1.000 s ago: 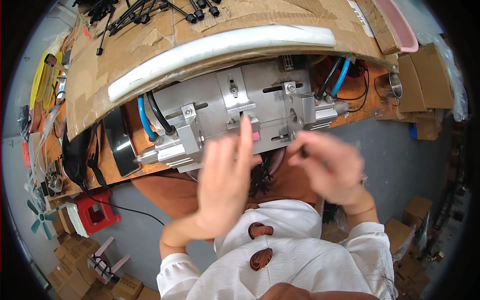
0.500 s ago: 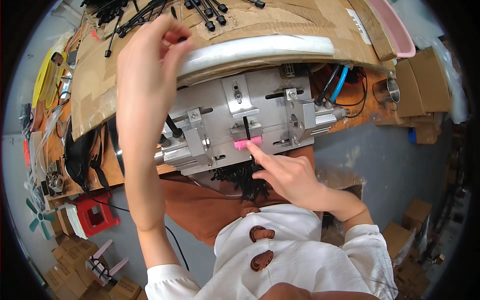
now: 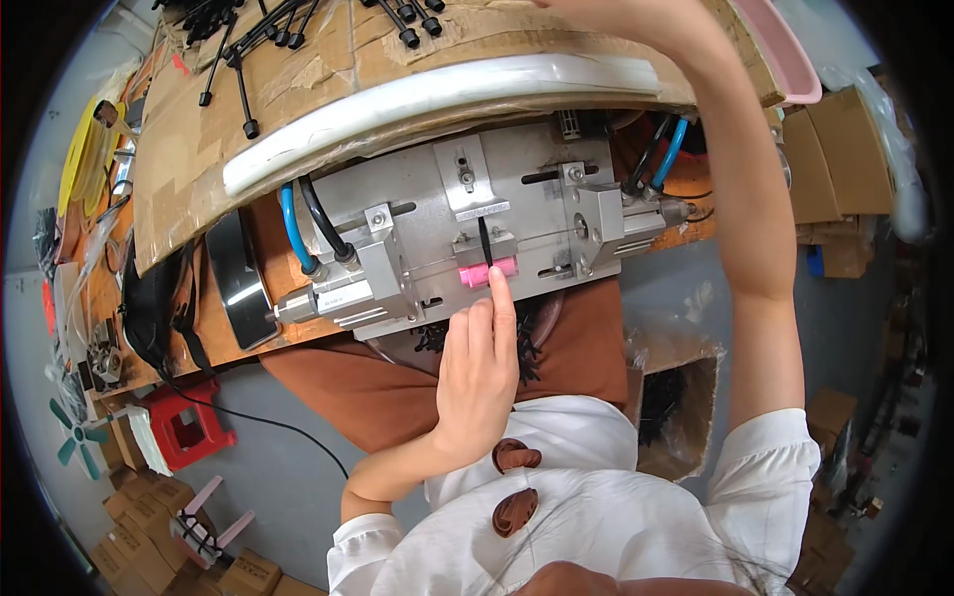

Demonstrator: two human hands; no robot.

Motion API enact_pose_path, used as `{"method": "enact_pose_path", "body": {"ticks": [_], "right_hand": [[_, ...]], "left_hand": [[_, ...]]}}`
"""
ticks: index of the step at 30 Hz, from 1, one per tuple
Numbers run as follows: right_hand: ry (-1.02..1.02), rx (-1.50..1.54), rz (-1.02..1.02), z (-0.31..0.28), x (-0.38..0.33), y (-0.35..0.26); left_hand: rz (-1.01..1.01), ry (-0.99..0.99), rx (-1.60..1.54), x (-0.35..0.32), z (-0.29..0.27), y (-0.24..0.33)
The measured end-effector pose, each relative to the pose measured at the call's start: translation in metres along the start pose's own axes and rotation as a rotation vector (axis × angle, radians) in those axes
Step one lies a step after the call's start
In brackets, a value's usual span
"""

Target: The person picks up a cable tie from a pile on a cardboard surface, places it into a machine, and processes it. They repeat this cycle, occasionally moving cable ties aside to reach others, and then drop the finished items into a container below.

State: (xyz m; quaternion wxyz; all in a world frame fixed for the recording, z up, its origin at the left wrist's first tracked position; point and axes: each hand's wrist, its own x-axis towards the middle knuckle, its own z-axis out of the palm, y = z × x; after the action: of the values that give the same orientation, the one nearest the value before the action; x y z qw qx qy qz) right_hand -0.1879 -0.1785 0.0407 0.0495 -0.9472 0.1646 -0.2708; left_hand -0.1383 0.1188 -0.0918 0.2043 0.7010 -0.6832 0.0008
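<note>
My left hand [image 3: 480, 366] reaches up from below, its index finger stretched out and its other fingers curled. That fingertip touches a pink cylindrical piece [image 3: 475, 275] at the front of a metal fixture [image 3: 353, 189], at the lower end of a slim black rod [image 3: 485, 241]. The rod stands in the central metal holder [image 3: 463, 244]. Far above, over the cardboard, is my right hand [image 3: 621, 18]; the upper frame edge cuts off its fingers, so what they hold is hidden.
Metal cylinder blocks [image 3: 373, 288] flank the holder, with blue and black hoses [image 3: 295, 233]. A white padded strip [image 3: 437, 99] edges the cardboard [image 3: 199, 189], where black stems with caps [image 3: 402, 28] lie. Black parts fill an open box [image 3: 676, 407] at lower right.
My right hand has left the pink piece and swung up to the far right. My left hand has come down from the cardboard to touch it. Thin rods now show beside the holder.
</note>
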Motion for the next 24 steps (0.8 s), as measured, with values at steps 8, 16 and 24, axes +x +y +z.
{"method": "enact_pose_path", "body": {"ticks": [8, 16, 24], "right_hand": [[-0.004, 0.102, 0.198, -0.022, -0.041, 0.004], [-0.007, -0.192, 0.114, 0.03, 0.017, -0.016], [0.176, -0.277, 0.282, -0.065, -0.052, 0.007]], "left_hand": [[0.022, -0.061, -0.042, 0.005, -0.008, -0.002], [0.058, 0.176, -0.184, 0.067, -0.078, -0.048], [-0.223, 0.135, -0.149, 0.137, -0.123, -0.156]]}}
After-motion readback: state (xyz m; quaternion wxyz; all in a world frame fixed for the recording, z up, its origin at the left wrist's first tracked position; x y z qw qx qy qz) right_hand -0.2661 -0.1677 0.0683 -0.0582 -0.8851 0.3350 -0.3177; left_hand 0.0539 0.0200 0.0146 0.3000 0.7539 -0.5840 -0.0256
